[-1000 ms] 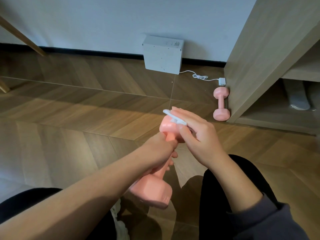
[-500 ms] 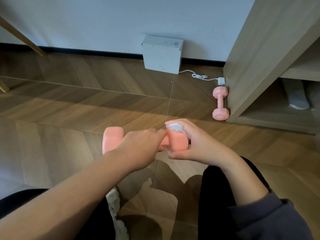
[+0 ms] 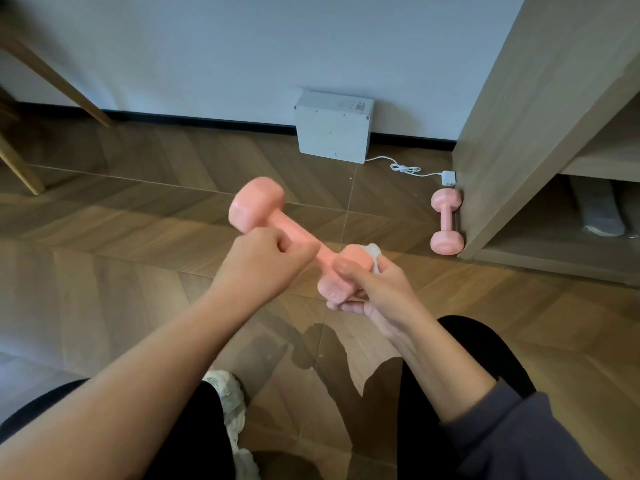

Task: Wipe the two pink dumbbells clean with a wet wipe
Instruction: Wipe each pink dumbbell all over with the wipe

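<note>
The left hand (image 3: 263, 268) grips the dumbbell (image 3: 258, 209) by its bar — the right hand (image 3: 375, 292) cups the near head, wipe (image 3: 374, 252) pinched against it. The other dumbbell (image 3: 446, 221) lies against the cabinet (image 3: 512, 133).

Herringbone wood floor (image 3: 138, 237), white wall (image 3: 242, 46)

Home room: herringbone wood floor (image 3: 121, 237), shelving (image 3: 540, 133)

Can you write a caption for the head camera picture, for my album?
The left hand grips a pink dumbbell while the right hand presses a wet wipe on its end.
</note>
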